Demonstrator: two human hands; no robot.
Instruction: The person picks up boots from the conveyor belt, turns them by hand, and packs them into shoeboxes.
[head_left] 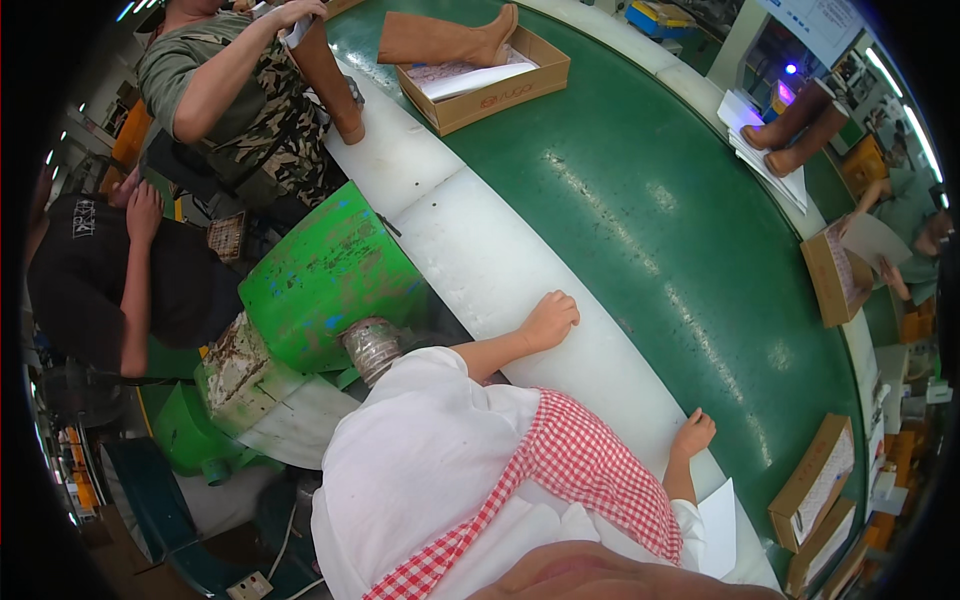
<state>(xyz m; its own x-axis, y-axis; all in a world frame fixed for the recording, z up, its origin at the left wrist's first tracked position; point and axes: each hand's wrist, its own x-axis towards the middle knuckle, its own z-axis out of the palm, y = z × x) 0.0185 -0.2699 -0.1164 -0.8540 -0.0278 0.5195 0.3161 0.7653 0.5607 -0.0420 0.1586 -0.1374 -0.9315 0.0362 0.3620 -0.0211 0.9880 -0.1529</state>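
My left hand (550, 321) rests on the white ledge (470, 250) beside the green belt. Its fingers are curled in loosely, and nothing shows in them. Farther right along the same ledge lies my right hand (693, 433), at the belt's edge. Its fingers are also curled, with nothing visible in the grasp. A white sheet (718, 530) lies by my right forearm, partly covered by the sleeve.
On the green belt (610, 200), an open carton (505, 98) bears a tall brown boot (450, 40). Another person (225, 90) handles a brown boot (327, 80) at the upper left. A green machine (335, 275) stands left of me. More cartons (812, 480) line the right.
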